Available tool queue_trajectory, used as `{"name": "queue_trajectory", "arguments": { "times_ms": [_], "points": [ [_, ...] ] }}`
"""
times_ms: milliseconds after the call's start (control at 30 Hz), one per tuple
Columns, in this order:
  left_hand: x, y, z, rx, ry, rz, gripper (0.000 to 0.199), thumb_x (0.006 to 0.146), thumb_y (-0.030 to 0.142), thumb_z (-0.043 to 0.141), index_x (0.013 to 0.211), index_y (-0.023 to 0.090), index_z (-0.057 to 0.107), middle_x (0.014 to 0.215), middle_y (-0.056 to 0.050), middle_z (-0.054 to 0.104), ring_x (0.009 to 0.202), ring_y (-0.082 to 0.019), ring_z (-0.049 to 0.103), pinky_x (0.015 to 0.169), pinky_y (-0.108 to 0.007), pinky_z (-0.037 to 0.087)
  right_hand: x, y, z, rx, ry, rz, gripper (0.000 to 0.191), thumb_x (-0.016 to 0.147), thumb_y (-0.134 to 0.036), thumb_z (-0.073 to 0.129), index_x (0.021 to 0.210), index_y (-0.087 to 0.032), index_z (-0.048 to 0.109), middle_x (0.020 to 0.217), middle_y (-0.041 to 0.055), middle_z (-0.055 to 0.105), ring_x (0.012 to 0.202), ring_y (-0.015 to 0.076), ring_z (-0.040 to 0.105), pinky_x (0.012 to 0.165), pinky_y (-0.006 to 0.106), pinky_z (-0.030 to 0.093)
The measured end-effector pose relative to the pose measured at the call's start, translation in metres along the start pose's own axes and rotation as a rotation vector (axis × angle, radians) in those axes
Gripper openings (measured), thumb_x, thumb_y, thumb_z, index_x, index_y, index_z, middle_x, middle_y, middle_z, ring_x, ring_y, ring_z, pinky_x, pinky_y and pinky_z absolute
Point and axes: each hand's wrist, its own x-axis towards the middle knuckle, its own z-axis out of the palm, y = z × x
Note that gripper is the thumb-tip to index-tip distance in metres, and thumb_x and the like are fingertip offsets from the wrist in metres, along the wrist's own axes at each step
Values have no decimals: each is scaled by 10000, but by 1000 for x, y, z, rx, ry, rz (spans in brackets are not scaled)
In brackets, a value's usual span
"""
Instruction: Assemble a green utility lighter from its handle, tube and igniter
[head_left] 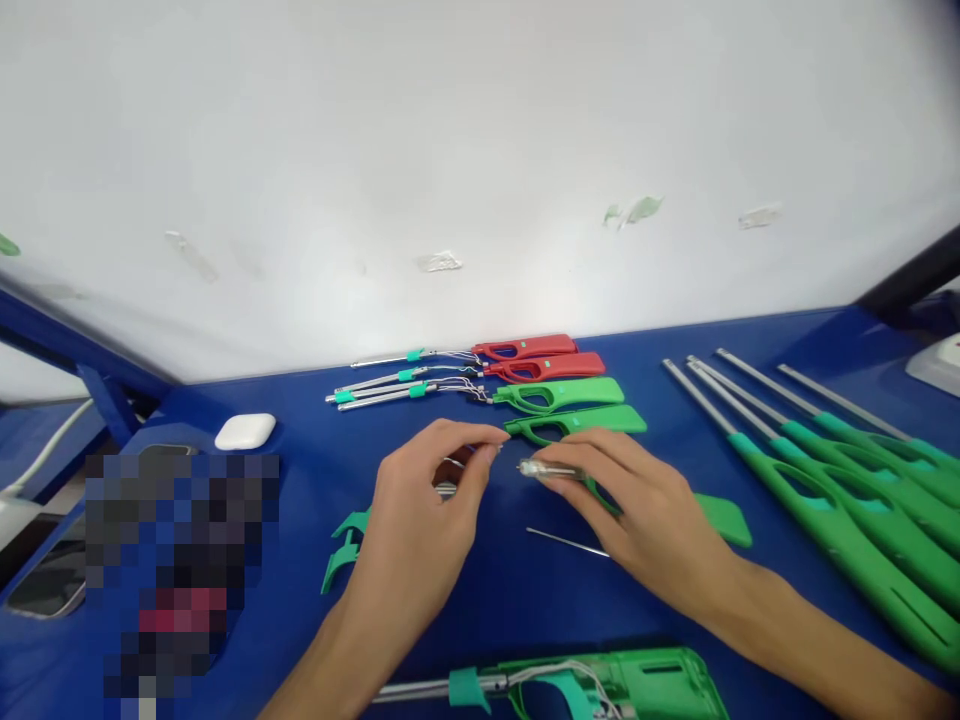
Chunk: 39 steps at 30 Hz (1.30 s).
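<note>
Two bare hands above a blue surface (480, 610); clock positions are read from the gap between the hands, with 12 o'clock toward the white wall (480, 160). The right hand (645, 510) grips a small clear component (544, 469) between thumb and fingers, just right of the dial's centre; its exposed end points to 9 o'clock, toward the left hand (427, 500). The left hand's grip is closed, thumb and forefinger together at the tips; whether anything fine lies between them cannot be told. The two hands are near one another but apart.

A green handle (724, 520) extends at 3 o'clock, partly hidden by the right hand; contact between them cannot be determined. A thin metal rod (568, 542) lies near 5 o'clock, one end covered by the same hand. A teal plastic piece (345, 550) shows between 8 and 9 o'clock, beside the left hand.

At 12 o'clock, two red handles (544, 348) and two green ones form a row, with wired metal tubes (390, 392) toward 10 o'clock. Assembled green lighters (847, 500) fan out at 3 o'clock. An open green lighter (652, 680), its white wires exposed, lies between 5 and 6 o'clock. A white case (245, 431) rests at 9 o'clock.
</note>
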Motion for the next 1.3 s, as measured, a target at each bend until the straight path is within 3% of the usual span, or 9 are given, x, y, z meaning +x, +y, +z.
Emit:
{"name": "queue_trajectory", "arguments": {
  "times_ms": [400, 633, 967, 1133, 1300],
  "points": [
    [4, -28, 4, -63, -154, -128, 177, 968, 291, 659, 941, 224, 821, 903, -14, 811, 807, -175, 730, 723, -267, 548, -3, 9, 8, -32, -89, -45, 166, 1109, -180, 583, 1237, -189, 689, 1061, 53, 799, 911, 222, 720, 865, 404, 530],
    [2, -28, 6, -100, -195, -167, 182, 963, 325, 667, 964, 239, 828, 882, 0, 784, 759, -160, 672, 681, -267, 490, -3, 12, 6, -50, -128, -45, 180, 1108, -187, 593, 1260, -182, 689, 1082, 61, 795, 944, 225, 709, 904, 398, 512],
    [3, -32, 7, -208, -249, -234, 178, 965, 361, 680, 961, 237, 807, 922, 1, 784, 838, -167, 671, 744, -266, 491, -4, 16, 5, -61, -127, -100, 198, 1101, -183, 602, 1277, -169, 691, 1072, 59, 783, 925, 230, 664, 884, 394, 479],
    [0, -30, 6, -279, -256, -265, 143, 954, 363, 707, 899, 233, 684, 865, 30, 673, 781, -133, 575, 697, -247, 451, -5, 17, 1, -77, -162, -153, 260, 1067, -98, 611, 1310, -157, 684, 1083, 57, 773, 917, 227, 654, 856, 381, 471],
    [-4, -26, 6, -400, -300, -315, 371, 994, 408, 684, 815, 248, 401, 765, 84, 495, 659, -100, 365, 574, -220, 323, -5, 16, -3, -126, -201, -193, 346, 1044, -25, 537, 1333, -172, 659, 1085, 61, 775, 850, 227, 667, 776, 373, 474]
  ]
}}
